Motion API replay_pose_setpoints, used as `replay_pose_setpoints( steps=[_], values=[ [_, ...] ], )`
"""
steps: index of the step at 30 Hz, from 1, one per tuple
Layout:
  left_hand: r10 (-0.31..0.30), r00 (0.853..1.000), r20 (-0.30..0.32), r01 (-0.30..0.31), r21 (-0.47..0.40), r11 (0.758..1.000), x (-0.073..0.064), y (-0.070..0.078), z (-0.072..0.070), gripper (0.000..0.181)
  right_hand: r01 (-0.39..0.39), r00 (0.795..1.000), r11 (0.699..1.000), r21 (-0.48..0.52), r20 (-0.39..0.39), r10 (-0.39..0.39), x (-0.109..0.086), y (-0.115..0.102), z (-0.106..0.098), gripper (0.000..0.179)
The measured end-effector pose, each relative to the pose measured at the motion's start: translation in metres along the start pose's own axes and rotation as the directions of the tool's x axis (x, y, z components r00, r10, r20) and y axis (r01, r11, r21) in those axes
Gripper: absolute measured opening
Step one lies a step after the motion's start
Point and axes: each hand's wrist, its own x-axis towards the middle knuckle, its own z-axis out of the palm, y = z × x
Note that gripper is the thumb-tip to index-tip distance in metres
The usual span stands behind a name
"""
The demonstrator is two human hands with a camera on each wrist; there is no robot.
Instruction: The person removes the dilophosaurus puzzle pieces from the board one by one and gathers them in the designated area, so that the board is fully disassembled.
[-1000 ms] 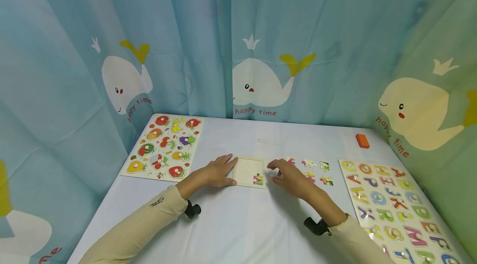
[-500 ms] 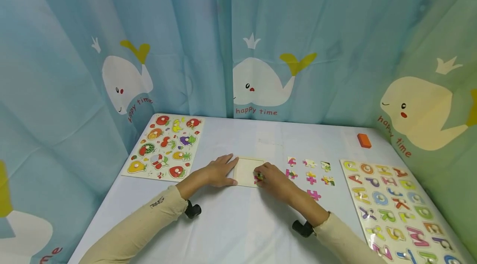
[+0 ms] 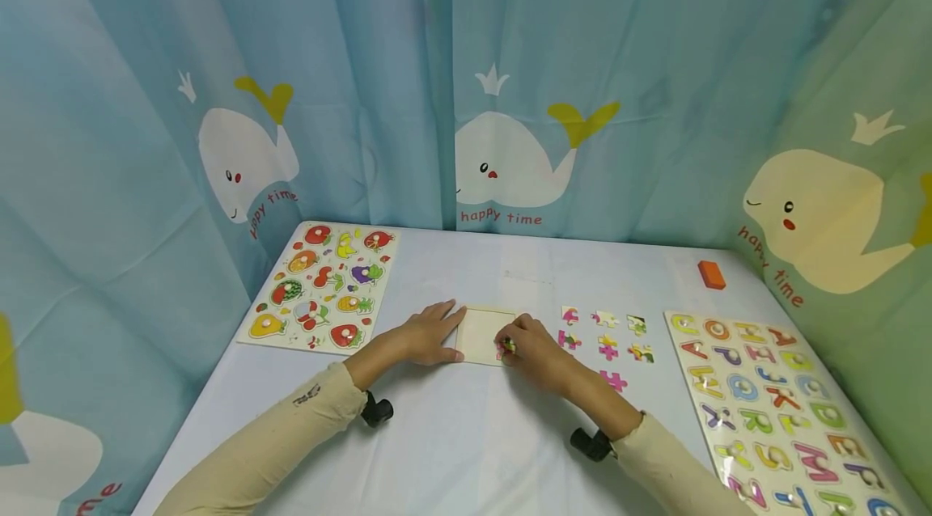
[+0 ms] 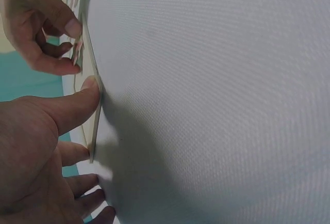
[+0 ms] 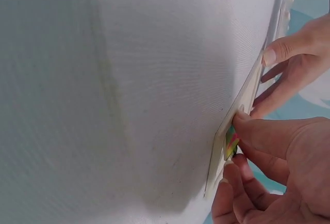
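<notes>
A small pale wooden puzzle tray (image 3: 480, 332) lies flat on the white table. My left hand (image 3: 427, 334) rests at its left side, fingers spread, with the thumb (image 4: 77, 105) touching the tray's edge. Over the tray's right part, my right hand (image 3: 537, 354) pinches a green, pink and yellow jigsaw piece (image 5: 232, 142) between thumb and fingers. That piece is partly covered by the fingers and seems tilted against the tray in the right wrist view. Several loose jigsaw pieces (image 3: 607, 348) lie in rough rows to the right of the right hand.
A fruit peg board (image 3: 331, 287) lies at the back left. The alphabet peg board (image 3: 773, 403) is at the right, with an orange block (image 3: 711, 275) behind it. A blue whale-print curtain (image 3: 502, 95) hangs around the table's back and sides.
The right hand has moved left, from beside the tray to over its right part, and now pinches the piece that lay there. The left hand has stayed put.
</notes>
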Motion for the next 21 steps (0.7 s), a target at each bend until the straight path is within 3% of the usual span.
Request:
replay_pose_setpoints(
  steps=[6, 11, 16, 21],
  values=[
    [-0.005, 1.0, 0.004, 0.005, -0.001, 1.0, 0.001, 0.0, 0.001, 0.084, -0.034, 0.998, 0.999, -0.01, -0.043, 0.033, 0.0, 0.001, 0.003, 0.025],
    [-0.004, 1.0, 0.004, 0.004, 0.0, 1.0, 0.002, 0.0, 0.001, 0.084, 0.027, 0.997, 0.999, -0.019, -0.067, -0.028, -0.003, 0.006, 0.003, 0.025],
    [-0.003, 1.0, 0.003, 0.003, -0.004, 1.0, 0.002, -0.001, 0.002, 0.084, 0.1, 0.991, 0.994, 0.051, -0.092, -0.095, -0.005, 0.012, -0.006, 0.026],
    [-0.009, 1.0, 0.006, 0.009, -0.004, 1.0, 0.0, 0.001, 0.001, 0.085, 0.048, 0.993, 0.989, 0.138, -0.115, -0.033, -0.01, 0.021, -0.026, 0.015]
  ],
)
